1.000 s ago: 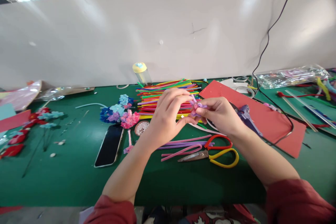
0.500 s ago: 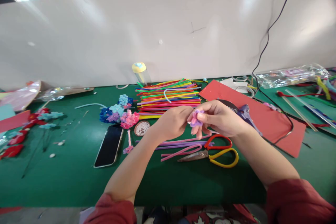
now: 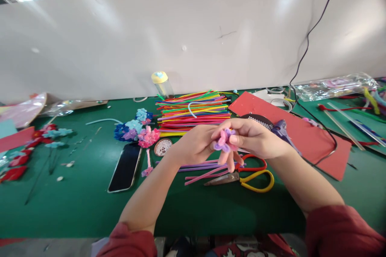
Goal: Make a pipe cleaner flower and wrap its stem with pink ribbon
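Observation:
Both my hands meet above the green table (image 3: 75, 204), just in front of a stack of coloured pipe cleaners (image 3: 193, 110). My right hand (image 3: 256, 138) pinches a small pink and purple pipe-cleaner flower (image 3: 222, 141) between thumb and fingers. My left hand (image 3: 194, 144) is curled closed against the same flower from the left, its fingertips hidden behind it. Loose pink and purple pipe cleaners (image 3: 202, 166) lie on the table under my hands, beside scissors with red and yellow handles (image 3: 250, 172).
A black phone (image 3: 125, 166) lies left of my hands, with finished blue, purple and pink flowers (image 3: 137, 128) behind it. A red sheet (image 3: 301, 136), a purple glue gun (image 3: 283, 130) and a black cable (image 3: 304, 60) sit to the right. Red and blue flowers (image 3: 33, 144) lie far left.
My hands have dropped lower and toward me with the flower. My left hand, open-fingered above the stack a second ago, has closed against the flower.

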A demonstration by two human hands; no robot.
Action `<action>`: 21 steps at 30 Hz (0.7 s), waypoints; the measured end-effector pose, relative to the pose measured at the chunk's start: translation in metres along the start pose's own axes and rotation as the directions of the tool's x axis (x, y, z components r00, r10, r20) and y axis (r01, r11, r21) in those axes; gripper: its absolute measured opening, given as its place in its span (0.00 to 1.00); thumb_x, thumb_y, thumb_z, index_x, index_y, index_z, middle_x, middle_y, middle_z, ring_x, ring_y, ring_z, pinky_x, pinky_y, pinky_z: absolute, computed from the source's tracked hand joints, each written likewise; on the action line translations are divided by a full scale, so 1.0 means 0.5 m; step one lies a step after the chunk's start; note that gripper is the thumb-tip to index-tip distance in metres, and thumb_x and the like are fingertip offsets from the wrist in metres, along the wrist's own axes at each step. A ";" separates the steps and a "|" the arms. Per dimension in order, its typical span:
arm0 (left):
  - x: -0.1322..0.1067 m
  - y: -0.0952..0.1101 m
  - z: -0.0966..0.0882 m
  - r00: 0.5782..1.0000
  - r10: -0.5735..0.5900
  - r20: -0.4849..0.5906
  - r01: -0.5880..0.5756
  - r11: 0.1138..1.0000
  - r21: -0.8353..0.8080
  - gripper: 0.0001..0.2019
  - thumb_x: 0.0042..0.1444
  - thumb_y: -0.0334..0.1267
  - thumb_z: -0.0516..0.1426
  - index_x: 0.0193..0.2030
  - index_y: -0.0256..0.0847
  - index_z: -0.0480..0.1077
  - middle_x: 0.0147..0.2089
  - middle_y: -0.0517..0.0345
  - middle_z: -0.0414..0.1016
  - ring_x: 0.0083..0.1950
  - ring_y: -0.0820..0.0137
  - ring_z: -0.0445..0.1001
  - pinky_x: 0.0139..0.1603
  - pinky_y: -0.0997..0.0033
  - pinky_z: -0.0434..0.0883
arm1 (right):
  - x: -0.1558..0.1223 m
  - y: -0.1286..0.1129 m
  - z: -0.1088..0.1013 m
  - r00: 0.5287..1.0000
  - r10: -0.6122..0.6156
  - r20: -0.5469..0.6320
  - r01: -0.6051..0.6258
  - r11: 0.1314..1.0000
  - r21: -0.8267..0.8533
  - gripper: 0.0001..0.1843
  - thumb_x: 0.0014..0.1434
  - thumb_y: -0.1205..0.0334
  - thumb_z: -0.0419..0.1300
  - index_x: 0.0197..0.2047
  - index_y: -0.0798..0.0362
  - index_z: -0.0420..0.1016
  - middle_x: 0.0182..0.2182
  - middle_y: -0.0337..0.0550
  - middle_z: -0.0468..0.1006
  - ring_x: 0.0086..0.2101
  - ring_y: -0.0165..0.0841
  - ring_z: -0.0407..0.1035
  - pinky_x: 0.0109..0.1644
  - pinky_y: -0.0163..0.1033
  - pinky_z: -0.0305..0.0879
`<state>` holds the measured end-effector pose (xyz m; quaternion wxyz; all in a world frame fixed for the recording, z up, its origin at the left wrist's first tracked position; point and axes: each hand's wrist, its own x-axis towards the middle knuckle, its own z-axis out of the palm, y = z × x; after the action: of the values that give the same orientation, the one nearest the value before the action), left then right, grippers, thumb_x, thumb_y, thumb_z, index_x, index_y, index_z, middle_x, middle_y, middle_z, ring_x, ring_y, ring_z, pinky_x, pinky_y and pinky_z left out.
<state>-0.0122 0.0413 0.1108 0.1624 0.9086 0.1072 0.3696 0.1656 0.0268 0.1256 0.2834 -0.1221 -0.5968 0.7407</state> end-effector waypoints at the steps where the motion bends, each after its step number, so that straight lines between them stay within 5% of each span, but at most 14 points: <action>1: 0.000 0.000 -0.002 1.000 -0.017 0.013 0.017 0.999 -0.031 0.11 0.62 0.38 0.42 0.30 0.39 0.59 0.28 0.57 0.69 0.28 0.73 0.69 0.28 0.77 0.64 | 0.000 -0.002 0.001 1.000 0.007 -0.004 -0.007 1.000 -0.002 0.10 0.61 0.61 0.53 0.43 0.58 0.67 0.27 0.44 0.80 0.24 0.30 0.75 0.19 0.27 0.66; 14: 0.001 0.012 -0.019 0.908 -0.303 0.288 0.353 0.925 -0.141 0.09 0.53 0.29 0.48 0.23 0.36 0.61 0.23 0.59 0.66 0.23 0.77 0.63 0.25 0.79 0.61 | 0.007 -0.001 0.013 0.990 0.139 -0.025 -0.141 0.986 -0.088 0.13 0.56 0.56 0.58 0.35 0.61 0.69 0.21 0.44 0.79 0.19 0.27 0.73 0.16 0.26 0.63; 21: 0.006 0.011 -0.030 0.898 -0.287 0.333 0.390 0.870 -0.303 0.17 0.60 0.45 0.45 0.28 0.35 0.63 0.28 0.56 0.68 0.28 0.75 0.65 0.29 0.76 0.64 | 0.003 -0.004 0.009 0.992 0.121 0.041 -0.116 0.989 -0.094 0.13 0.60 0.54 0.52 0.32 0.57 0.63 0.24 0.45 0.80 0.22 0.28 0.74 0.18 0.26 0.64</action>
<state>-0.0203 0.0402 0.1248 0.4030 0.8722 0.1725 0.2172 0.1628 0.0244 0.1289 0.2191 -0.1529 -0.6280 0.7309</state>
